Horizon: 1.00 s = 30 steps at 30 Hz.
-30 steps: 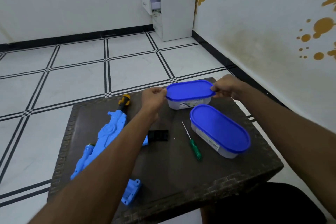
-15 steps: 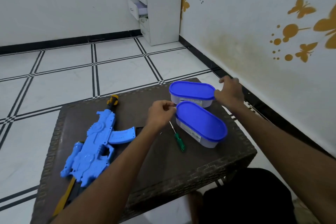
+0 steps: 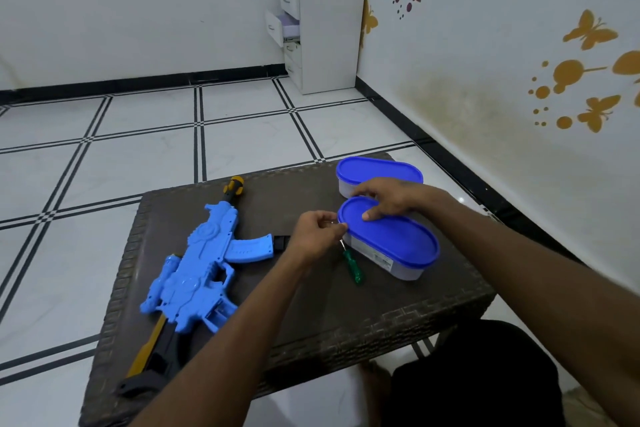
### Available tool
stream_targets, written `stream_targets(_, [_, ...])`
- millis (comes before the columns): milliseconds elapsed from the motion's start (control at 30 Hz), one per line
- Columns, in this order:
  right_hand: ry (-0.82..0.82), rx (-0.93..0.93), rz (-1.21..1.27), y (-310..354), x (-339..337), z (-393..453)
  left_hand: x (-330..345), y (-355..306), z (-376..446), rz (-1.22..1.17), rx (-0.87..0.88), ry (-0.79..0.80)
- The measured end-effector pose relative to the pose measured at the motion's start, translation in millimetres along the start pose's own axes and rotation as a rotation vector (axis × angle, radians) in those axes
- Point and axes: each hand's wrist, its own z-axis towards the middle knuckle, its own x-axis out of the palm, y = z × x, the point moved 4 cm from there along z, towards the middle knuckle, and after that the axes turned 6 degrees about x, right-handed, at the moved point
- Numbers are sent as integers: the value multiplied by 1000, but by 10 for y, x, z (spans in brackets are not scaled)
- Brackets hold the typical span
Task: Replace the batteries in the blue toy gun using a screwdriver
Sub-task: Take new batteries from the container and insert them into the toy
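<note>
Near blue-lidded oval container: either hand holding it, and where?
Left hand pinches lid rim at far-left end of near blue-lidded oval container; right hand rests on lid.

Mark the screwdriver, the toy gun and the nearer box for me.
screwdriver [image 3: 353, 267]: head view, on its green handle.
toy gun [image 3: 194, 274]: head view, middle of its blue body.
nearer box [image 3: 398, 239]: head view, bare part of its blue lid.
</note>
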Motion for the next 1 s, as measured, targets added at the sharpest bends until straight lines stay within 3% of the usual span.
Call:
stream_targets(433, [-76, -156, -122, 72, -24, 124, 48, 214, 97, -62, 62, 68])
stream_targets(1000, [-193, -175, -110, 88, -115, 20, 79, 192, 101, -144, 24, 57])
